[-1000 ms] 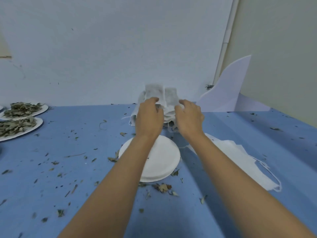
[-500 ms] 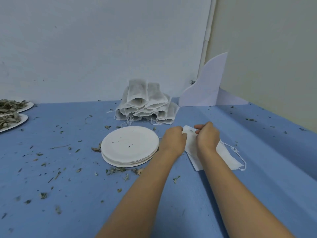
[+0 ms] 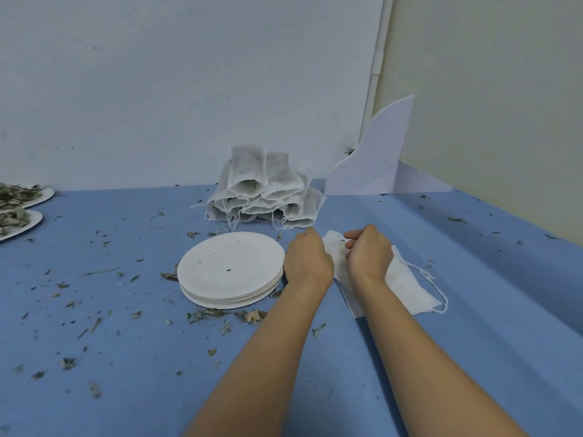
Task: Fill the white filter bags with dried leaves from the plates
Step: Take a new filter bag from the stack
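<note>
Progress: a heap of filled bags point(image 3: 265, 190) is piled against the wall point(image 3: 189, 89) at the back edge of the bench point(image 3: 473, 342), about mid-width; the count is not readable. A stack of empty plates point(image 3: 230, 266) sits just in front of the heap with only crumbs on the top one, so I take these as plates already emptied. Left to do: two leaf plates point(image 3: 37, 219) at the left edge carry dried leaves point(image 3: 15, 193), and a stack of flat filter bags point(image 3: 407, 282) lies unfilled just right of the empty plates. Judged stage: well along, not finished. The step in hand looks like taking the next bag off the flat stack. The right hand point(image 3: 369, 255) sits on the far end of that stack, with thumb and curled fingers apparently pinching the top bag's edge. The left hand point(image 3: 307, 260) lies knuckles-up between the empty plates and the flat stack; its fingertips are hidden, so its grip cannot be told. Room: the leaf plates are well apart from the bags, with open bench between, littered with leaf bits. The bench right of the flat stack is open. A white card point(image 3: 372, 165) stands at the back right corner. The near edge is out of view.
</note>
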Demonstrator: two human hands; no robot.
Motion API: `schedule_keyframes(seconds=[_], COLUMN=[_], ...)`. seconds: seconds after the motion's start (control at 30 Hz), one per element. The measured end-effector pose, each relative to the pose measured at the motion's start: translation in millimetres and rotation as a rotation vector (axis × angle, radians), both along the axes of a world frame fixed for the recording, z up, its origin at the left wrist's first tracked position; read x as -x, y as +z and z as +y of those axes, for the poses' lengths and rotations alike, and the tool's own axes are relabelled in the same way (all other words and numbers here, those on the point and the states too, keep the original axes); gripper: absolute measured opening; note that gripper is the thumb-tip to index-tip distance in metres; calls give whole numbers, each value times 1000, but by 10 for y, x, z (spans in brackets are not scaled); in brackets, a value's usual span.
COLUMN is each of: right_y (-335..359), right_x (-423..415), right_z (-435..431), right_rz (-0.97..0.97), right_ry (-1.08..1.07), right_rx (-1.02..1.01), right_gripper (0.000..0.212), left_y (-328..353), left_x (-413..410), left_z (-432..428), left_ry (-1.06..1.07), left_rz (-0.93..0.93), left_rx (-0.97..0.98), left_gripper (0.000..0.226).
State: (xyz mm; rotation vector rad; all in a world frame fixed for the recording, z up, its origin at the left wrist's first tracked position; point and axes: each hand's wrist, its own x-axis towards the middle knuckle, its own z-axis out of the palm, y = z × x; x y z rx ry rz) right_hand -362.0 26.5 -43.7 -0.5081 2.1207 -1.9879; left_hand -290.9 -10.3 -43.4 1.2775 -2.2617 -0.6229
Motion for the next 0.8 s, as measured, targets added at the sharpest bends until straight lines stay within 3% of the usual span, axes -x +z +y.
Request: schedule_keyframes(seconds=[0.1, 0.23, 0.37, 0.47, 0.57, 0.7, 0.8], right_y=[7, 81, 294, 421, 436, 289, 137], right_x=[-24, -67, -203, -406, -652, -928, -1019], right_z=[-2, 32, 40, -5, -109, -251, -290], right_rz=[-18, -34, 93, 160, 244, 310, 333], right_ry=[-3, 31, 183, 469, 647, 737, 742], right_rx=[45, 227, 380, 406, 363, 165, 82], right_gripper=[40, 31, 17, 38, 43, 40, 29], left_y=[21, 159, 443, 673, 608, 170, 3], left_x=[1, -42, -262, -621, -1023, -1434, -1550], left_z=[-6, -19, -105, -210, -344, -374, -341], left_ry=[52, 86, 282, 565, 531, 258, 161], left_rz=[128, 358, 653, 799, 674, 336, 235], left_rx=[-54, -128, 79, 445, 800, 874, 880], left_gripper=[38, 25, 18, 13, 8, 11, 9])
